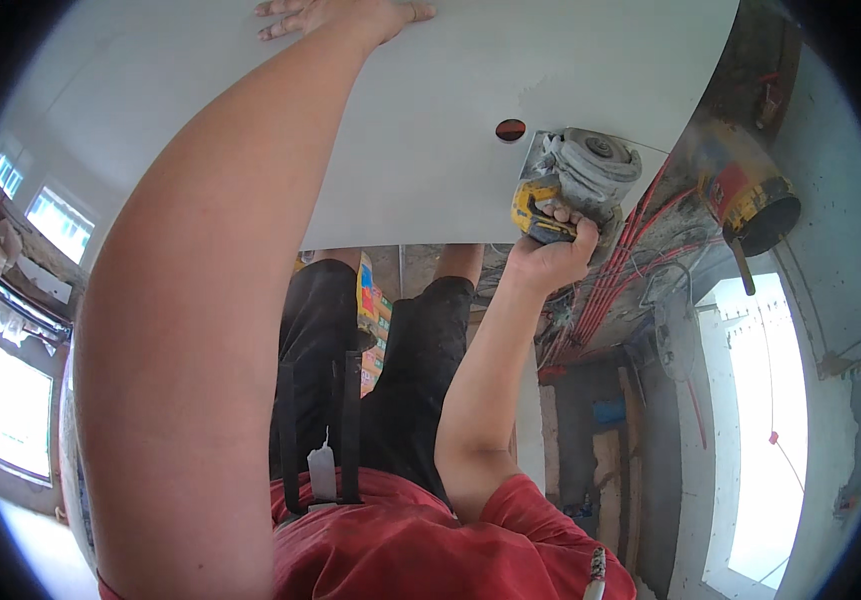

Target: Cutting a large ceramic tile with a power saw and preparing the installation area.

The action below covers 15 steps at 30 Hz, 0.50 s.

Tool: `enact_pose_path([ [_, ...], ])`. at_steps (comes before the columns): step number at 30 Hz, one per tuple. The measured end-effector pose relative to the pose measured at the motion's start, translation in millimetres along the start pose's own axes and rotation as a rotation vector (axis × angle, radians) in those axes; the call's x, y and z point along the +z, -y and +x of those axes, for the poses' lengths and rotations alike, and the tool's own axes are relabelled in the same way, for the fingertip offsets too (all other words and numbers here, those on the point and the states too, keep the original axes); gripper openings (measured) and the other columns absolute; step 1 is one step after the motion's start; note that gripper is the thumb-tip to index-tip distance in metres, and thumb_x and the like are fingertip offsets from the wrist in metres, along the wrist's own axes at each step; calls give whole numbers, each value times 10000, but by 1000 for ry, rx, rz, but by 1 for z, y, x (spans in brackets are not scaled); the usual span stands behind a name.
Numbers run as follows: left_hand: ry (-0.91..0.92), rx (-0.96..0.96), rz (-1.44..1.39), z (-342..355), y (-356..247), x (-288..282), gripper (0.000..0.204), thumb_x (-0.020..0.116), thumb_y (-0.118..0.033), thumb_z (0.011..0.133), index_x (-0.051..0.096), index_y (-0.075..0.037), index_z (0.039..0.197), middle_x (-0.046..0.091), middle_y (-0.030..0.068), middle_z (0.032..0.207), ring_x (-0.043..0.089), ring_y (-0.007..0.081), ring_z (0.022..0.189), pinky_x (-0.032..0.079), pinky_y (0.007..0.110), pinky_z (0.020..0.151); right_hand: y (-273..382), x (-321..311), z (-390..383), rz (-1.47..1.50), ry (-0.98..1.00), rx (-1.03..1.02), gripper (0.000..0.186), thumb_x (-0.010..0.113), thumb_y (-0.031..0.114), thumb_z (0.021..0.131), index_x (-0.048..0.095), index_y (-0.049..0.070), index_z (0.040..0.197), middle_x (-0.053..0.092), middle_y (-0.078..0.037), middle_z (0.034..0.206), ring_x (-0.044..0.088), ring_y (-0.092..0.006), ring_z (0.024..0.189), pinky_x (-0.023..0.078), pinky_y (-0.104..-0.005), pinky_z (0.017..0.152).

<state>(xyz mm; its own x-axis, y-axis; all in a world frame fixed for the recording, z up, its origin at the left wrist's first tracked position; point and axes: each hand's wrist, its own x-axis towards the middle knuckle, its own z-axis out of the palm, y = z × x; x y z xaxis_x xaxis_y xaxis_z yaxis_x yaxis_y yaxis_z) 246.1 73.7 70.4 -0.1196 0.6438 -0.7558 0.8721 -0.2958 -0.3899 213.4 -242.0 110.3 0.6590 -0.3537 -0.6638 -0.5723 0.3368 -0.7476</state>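
My left hand (335,18) lies open near the top of the view, fingers spread on a broad white board (410,120). To the right and lower, my right hand (560,240) is closed on the handle of a yellow and grey power tool (580,180), coated in pale dust. Its flat base rests at the board's lower right, beside a round hole (510,130). A thin straight line runs right from the tool toward the board's edge. A lit cigarette (596,572) shows at the bottom of the view, near my red shirt.
Beyond the board's edge are my legs in dark shorts (410,360), colourful boxes (375,330) and red conduits (635,240) along rough concrete. A stained bucket (760,210) with a stick is at the upper right. Bright openings (760,430) and windows (60,220) show at both sides.
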Motion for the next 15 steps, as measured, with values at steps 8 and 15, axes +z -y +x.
enact_pose_path([
  [8, 309, 590, -409, -9, 52, -27, 1201, 686, -711, 821, 195, 91, 1568, 78, 486, 1557, 203, 613, 1449, 267, 640, 1167, 1, -4, 3, -8, -14, -13, 148, 573, 143, 871, 507, 72, 759, 545, -49, 704, 568, -218, 684, 504, -364, 744],
  [15, 125, -335, 372, -28, -59, 11, 1210, 685, -714, 820, 193, 106, 1561, 77, 494, 1552, 209, 614, 1447, 271, 643, 1163, 11, -18, 13, -15, -44, -36, 123, 566, 115, 862, 501, 88, 761, 550, -45, 680, 571, -210, 670, 500, -357, 734],
])
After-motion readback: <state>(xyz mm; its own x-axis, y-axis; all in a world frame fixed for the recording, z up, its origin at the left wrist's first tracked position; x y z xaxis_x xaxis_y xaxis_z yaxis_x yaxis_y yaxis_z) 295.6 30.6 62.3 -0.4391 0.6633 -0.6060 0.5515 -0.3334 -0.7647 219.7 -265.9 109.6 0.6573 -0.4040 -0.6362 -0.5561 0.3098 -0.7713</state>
